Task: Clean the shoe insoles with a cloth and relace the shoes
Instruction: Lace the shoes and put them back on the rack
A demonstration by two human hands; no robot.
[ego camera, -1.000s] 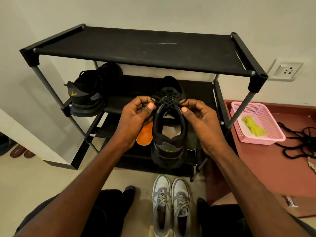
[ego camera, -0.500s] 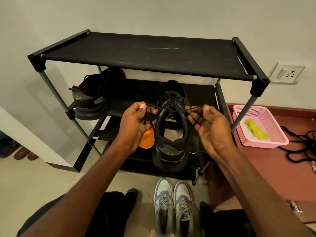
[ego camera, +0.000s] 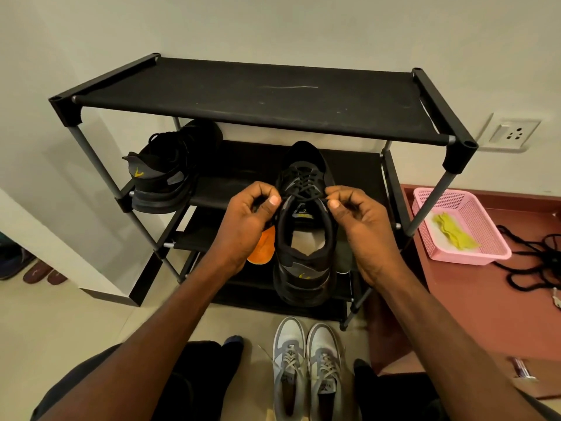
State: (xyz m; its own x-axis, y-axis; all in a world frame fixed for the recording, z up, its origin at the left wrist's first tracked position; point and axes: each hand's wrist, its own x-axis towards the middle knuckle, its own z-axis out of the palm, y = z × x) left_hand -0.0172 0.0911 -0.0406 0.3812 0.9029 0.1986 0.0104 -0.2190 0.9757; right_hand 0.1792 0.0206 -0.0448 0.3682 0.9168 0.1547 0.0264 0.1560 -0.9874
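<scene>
Both hands, left (ego camera: 243,221) and right (ego camera: 361,221), drew inward, apparently pinching one black shoe's (ego camera: 305,238) lace (ego camera: 303,189).

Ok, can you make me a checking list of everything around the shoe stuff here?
Surface: black shoe rack, three fabric shelves visible, top shelf bare but scuffed.
Job's things: black sneaker held in front of the rack, heel toward the camera, black lace crossed through its eyelets; second black sneaker on the middle shelf; orange insole behind the left hand; yellow cloth in a pink basket.
Clutter: grey-white sneakers on the floor.
Grippers: left hand and right hand each pinch the lace.
Cables: black cord tangled on the red ledge.
Surroundings: wall socket, more footwear far left.
</scene>
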